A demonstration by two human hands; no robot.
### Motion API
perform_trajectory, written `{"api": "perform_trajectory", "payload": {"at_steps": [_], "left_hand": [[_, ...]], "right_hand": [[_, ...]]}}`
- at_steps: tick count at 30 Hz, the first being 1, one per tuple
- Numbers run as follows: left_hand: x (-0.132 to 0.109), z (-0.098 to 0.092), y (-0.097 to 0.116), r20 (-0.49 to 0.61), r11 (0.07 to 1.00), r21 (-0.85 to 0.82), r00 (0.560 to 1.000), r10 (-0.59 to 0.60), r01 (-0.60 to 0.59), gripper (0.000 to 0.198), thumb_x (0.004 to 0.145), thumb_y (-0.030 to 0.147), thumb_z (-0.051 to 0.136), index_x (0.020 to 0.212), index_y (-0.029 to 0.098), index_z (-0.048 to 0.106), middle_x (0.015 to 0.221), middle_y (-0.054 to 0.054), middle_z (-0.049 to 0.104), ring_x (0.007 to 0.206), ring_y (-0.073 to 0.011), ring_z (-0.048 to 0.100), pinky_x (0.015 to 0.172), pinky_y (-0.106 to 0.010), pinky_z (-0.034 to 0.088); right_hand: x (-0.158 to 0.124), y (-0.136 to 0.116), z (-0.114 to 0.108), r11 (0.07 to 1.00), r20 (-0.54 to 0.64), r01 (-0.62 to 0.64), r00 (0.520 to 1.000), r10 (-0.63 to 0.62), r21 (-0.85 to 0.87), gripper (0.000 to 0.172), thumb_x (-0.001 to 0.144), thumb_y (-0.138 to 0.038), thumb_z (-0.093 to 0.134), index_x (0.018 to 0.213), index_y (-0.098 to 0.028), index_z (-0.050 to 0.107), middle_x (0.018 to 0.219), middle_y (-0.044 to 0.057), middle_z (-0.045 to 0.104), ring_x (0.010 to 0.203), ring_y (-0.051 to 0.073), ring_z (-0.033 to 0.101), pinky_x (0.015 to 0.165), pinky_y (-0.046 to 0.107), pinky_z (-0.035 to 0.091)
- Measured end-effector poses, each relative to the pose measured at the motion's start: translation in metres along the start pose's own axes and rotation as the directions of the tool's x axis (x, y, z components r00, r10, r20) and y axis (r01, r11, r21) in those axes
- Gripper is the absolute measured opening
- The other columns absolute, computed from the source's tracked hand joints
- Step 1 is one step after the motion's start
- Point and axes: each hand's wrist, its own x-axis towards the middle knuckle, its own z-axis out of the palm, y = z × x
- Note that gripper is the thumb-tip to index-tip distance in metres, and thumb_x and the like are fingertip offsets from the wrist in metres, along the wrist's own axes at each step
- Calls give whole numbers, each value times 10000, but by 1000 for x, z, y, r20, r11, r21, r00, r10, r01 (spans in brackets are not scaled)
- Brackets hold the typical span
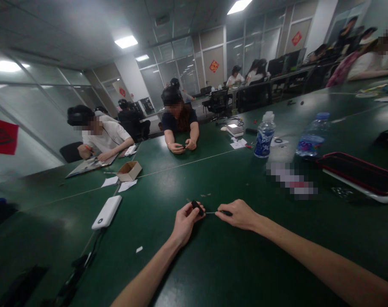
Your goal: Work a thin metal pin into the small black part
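Over the green table (168,256) my left hand (185,221) is closed round a small black block-shaped part (197,207). What the part is I cannot make out. My right hand (238,214) grips the dark handle of a screwdriver (210,212). Its thin metal shaft points left and its tip meets the black part or lies just beside it; the fingers hide the exact contact. A few tiny pale scraps (205,195) lie on the table just beyond my hands.
At left lie a white power bank (107,212) with a cable and an open cardboard box (129,170). At right stand a blue-labelled bottle (264,135), a second bottle (313,135) and a red-edged tray-like case (360,170). Two people (180,123) work across the table.
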Motion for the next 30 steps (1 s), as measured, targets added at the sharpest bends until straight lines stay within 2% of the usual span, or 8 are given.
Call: {"api": "perform_trajectory", "payload": {"at_steps": [8,15,18,22,25,30], "left_hand": [[0,-2,-2,26,994,108,999,24,-27,332,709,334,735,948,114,670,956,-108,677,839,-185,632,792,-296,508],[-5,0,2,65,969,240,997,43,-58,280,719,330,712,914,132,681,902,-86,699,819,-191,631,777,-283,488],[-6,2,3,41,973,226,998,44,-52,291,722,347,708,911,126,685,898,-90,698,800,-191,632,755,-282,493],[-2,1,-1,-50,993,100,997,63,-58,339,690,367,745,903,111,680,876,-94,685,803,-190,630,772,-313,513],[2,-1,-5,-104,997,2,992,72,-72,370,665,360,773,914,106,670,889,-95,677,834,-191,631,820,-344,517],[2,-1,-6,-133,996,-22,987,88,-92,355,690,355,758,921,101,667,909,-93,670,851,-183,631,817,-325,527]], "right_hand": [[2,-2,0,999,2,-19,1000,19,-51,390,946,-395,367,870,-189,689,625,13,644,504,103,553,504,207,363],[3,-10,-12,975,44,31,999,-21,-218,359,937,-369,400,793,-182,670,551,8,597,421,85,470,453,201,275],[4,-16,-14,962,66,34,998,-17,-271,343,936,-361,413,791,-182,668,540,8,589,416,88,455,454,206,261],[6,-25,-5,981,-7,-109,994,109,-162,332,939,-360,411,827,-195,676,602,13,630,484,114,542,476,210,308],[5,-33,7,970,-66,-236,971,232,-59,345,938,-387,398,854,-206,679,596,9,630,489,123,562,478,215,331],[4,-39,22,951,-99,-304,946,309,63,366,932,-423,385,867,-220,682,584,2,621,482,131,559,481,223,343]]}}
